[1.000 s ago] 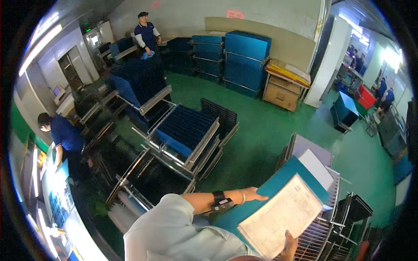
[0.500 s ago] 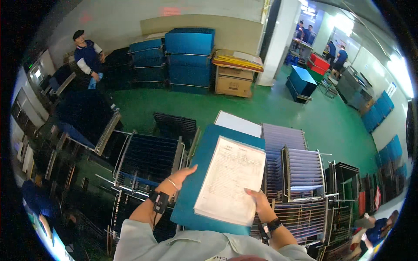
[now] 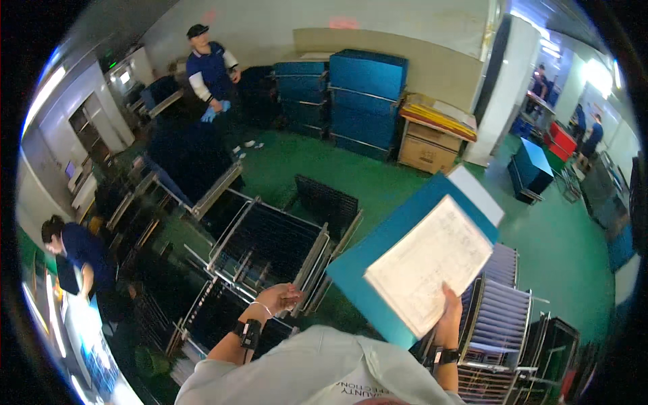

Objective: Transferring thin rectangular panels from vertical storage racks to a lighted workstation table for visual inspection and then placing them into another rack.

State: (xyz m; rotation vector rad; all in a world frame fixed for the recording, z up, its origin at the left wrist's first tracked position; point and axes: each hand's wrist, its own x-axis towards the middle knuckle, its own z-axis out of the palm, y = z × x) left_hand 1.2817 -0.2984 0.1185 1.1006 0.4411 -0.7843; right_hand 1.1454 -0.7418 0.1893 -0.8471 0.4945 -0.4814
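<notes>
My right hand (image 3: 451,314) grips the lower right edge of a teal board (image 3: 364,270), its thumb on top of a sheaf of printed papers (image 3: 428,266) in a clear sleeve. The board tilts up toward the far right, and a white panel (image 3: 478,196) sticks out beyond its far edge. Apart from the board, my left hand (image 3: 278,298) hovers above a metal rack with its fingers loosely curled in and nothing visible in them. This rack (image 3: 270,233) holds rows of dark panels. Under my right forearm stands another rack (image 3: 503,317) of pale, slatted panels, partly hidden.
A co-worker in a cap (image 3: 212,74) stands far left beside dark racks, a blue cloth in hand. Another person (image 3: 84,260) bends over a lit table at the left. Blue stacks (image 3: 368,101) and a cardboard box (image 3: 428,154) line the far wall. Green floor (image 3: 540,233) shows at the right.
My left hand has come off the board and its fingers have curled. The board and papers, held by my right hand, have swung right and tilted. The whole view has turned left.
</notes>
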